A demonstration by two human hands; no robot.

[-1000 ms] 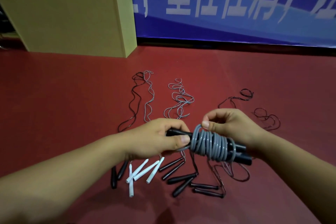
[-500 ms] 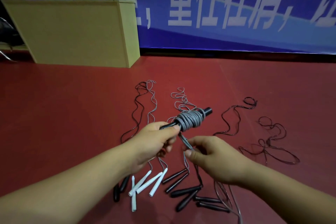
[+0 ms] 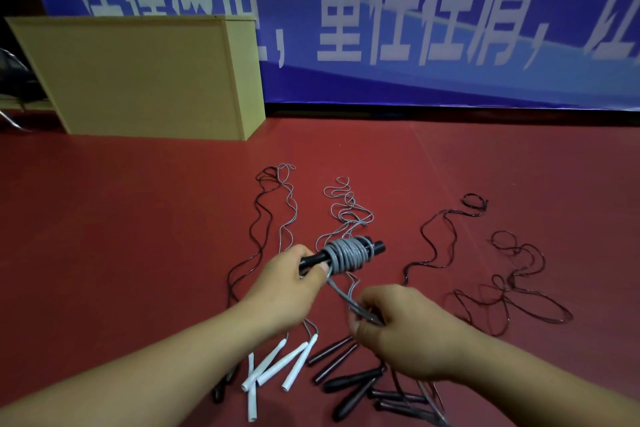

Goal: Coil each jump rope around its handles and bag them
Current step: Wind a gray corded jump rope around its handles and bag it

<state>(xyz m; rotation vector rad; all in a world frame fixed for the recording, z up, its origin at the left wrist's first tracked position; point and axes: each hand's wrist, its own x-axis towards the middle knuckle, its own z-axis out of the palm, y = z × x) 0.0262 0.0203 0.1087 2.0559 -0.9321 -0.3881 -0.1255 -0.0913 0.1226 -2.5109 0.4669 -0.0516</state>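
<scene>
Two bare forearms (image 3: 145,367), no sleeves

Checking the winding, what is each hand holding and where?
Left hand grips the black handles below the grey coil. Right hand pinches the rope's loose tail.

Red floor (image 3: 138,218), loose ropes (image 3: 349,208) (perhaps five), box (image 3: 138,80)

Two hands work a grey jump rope over a red floor.

The left hand (image 3: 292,282) grips black handles (image 3: 313,257) wound with the grey rope coil (image 3: 348,253); just right of and below the coil, the right hand (image 3: 398,329) pinches the rope's loose tail (image 3: 341,295). Below the coil, white handles (image 3: 277,362) and more black handles (image 3: 349,383) lie on the floor (image 3: 121,236); beyond it, loose ropes (image 3: 349,211) trail toward a blue banner (image 3: 450,10).
</scene>
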